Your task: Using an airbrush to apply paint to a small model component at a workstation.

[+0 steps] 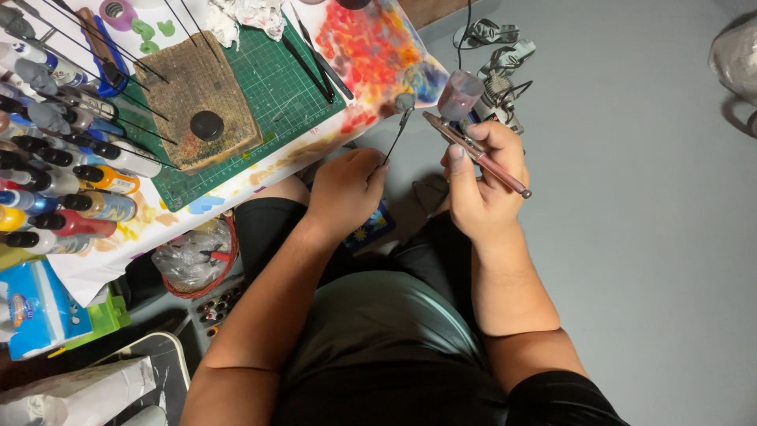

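My left hand pinches the lower end of a thin black stick that carries a small grey piece clipped at its top. My right hand grips a pink-handled airbrush with a cloudy paint cup on top. The airbrush tip sits just right of the grey piece, almost touching it. Both hands hover over my lap, beyond the table's near edge.
A green cutting mat lies on paint-stained paper, with a worn brown block holding several sticks. Rows of paint bottles stand at the left. A bin with a plastic bag sits below the table. Grey floor spreads right.
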